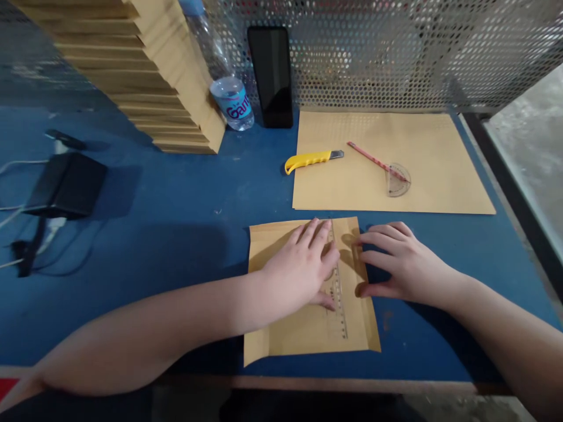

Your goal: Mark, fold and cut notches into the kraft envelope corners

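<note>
Brown paper (290,337), under left hand (301,264), right hand (396,264) at right edge

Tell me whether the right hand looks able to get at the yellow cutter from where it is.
Probably yes: nothing upright stands between the right hand and the yellow cutter, though the hand would have to leave the creased paper first.
</note>
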Demonstrator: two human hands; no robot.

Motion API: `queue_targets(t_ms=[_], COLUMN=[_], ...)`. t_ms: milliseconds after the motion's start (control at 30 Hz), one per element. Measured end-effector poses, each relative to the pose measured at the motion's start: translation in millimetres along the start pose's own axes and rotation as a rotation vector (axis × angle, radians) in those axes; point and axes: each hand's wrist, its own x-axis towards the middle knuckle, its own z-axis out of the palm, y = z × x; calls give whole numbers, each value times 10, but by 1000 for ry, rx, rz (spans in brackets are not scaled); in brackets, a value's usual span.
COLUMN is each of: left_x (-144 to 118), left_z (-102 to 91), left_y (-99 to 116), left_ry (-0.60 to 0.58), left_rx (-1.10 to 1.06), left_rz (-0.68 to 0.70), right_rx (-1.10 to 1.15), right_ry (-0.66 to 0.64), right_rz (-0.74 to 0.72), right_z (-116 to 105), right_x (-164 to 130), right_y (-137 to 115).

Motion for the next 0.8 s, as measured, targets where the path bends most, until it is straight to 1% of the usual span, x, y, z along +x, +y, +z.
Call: queue_targets(t_ms=[133, 233, 400, 600, 800], left_x=[-9, -27, -41, -35, -24], left_z=[81, 108, 121, 147, 194], left_y=[47, 82, 96, 65, 31], left_ry=[86, 89, 82, 90, 123], left_rx=[-7, 1, -15, -63, -81], left_rz=[26, 34, 43, 47, 71], right_rx=[49, 63, 99, 129, 139], right_ry=[-14, -9, -39, 0, -13], right_rz=[9, -13, -136, -164, -173], right_z=[44, 63, 42, 61, 69], right_x=[-44, -55, -39, -18, -26], right_y=[29, 30, 30, 28, 23])
